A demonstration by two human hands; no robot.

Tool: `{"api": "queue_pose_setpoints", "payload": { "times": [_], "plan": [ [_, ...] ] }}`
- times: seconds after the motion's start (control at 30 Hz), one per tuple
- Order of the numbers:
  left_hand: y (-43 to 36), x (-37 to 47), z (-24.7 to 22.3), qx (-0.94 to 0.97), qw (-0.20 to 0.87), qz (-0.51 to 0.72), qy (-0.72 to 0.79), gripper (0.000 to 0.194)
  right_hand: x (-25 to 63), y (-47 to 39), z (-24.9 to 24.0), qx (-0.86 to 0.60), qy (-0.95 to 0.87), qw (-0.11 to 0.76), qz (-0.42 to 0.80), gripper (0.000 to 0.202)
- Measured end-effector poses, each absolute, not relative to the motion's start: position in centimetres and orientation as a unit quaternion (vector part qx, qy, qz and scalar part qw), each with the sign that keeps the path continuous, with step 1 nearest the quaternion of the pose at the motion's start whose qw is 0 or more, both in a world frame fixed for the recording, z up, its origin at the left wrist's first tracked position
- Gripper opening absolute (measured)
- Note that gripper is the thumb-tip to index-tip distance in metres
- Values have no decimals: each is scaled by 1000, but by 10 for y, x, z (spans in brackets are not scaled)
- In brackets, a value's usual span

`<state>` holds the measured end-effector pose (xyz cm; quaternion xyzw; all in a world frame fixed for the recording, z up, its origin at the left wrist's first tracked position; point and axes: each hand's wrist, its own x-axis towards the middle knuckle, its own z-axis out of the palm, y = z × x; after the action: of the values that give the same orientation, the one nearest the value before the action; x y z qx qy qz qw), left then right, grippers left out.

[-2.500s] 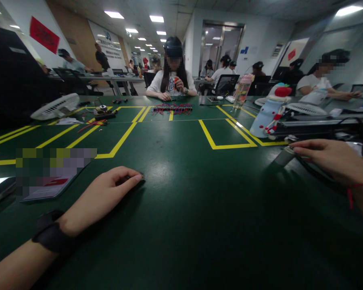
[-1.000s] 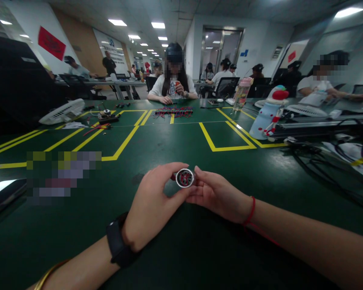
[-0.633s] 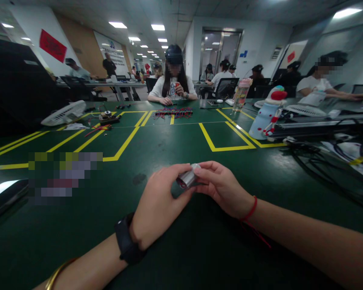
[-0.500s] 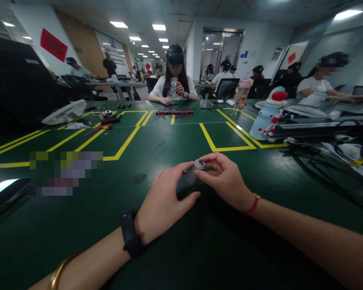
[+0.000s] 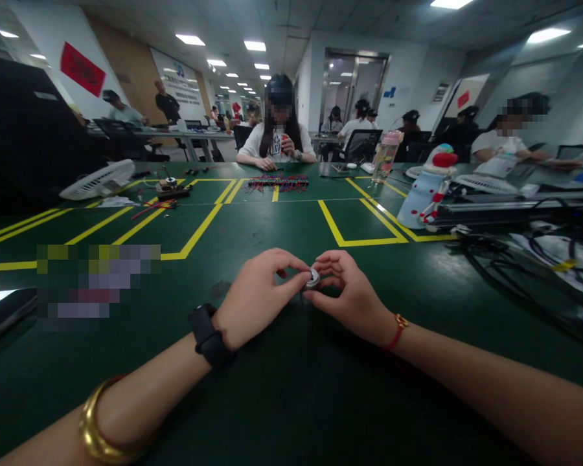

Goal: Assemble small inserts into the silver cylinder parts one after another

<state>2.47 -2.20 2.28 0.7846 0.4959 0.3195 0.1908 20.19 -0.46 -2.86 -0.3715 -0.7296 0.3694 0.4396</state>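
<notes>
A small round translucent piece with a whitish rim and a dark centre [image 5: 312, 279] is between my two hands, just over the green table [image 5: 272, 401]; its exact kind is too small to make out. My left hand [image 5: 260, 288] pinches it from the left, thumb and forefinger closed at its edge. From the right, the curled fingers and thumb of my right hand [image 5: 352, 291] close around its other side. The fingers partly cover the piece and its lower part.
A phone [image 5: 4, 314] and a blurred-out patch lie at left. Black cables [image 5: 510, 278] and a blue bottle [image 5: 420, 194] stand at right. Ahead are a bundle of coloured wires [image 5: 278, 183], a white fan [image 5: 100, 180] and a person [image 5: 276, 139] seated opposite.
My left hand has gone from spread fingers beside the piece to a pinch on it. The piece now tilts, its round top facing me more. The view has shifted slightly.
</notes>
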Motion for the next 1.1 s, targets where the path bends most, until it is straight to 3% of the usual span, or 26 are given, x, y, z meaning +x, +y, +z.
{"api": "queue_pose_setpoints", "payload": {
  "times": [0.37,0.53,0.83,1.1],
  "plan": [
    [-20,1,22,742,264,332,520,24,205,-4,-27,-374,-753,390,375,45],
    [-24,0,-3,788,252,251,502,15,206,-6,-25,-369,-763,378,374,36],
    [-25,7,-13,784,219,265,517,15,203,-10,-23,-357,-777,368,366,37],
    [-34,-31,7,708,286,292,576,32,260,-1,-5,-466,-739,390,290,41]
  ]
}}
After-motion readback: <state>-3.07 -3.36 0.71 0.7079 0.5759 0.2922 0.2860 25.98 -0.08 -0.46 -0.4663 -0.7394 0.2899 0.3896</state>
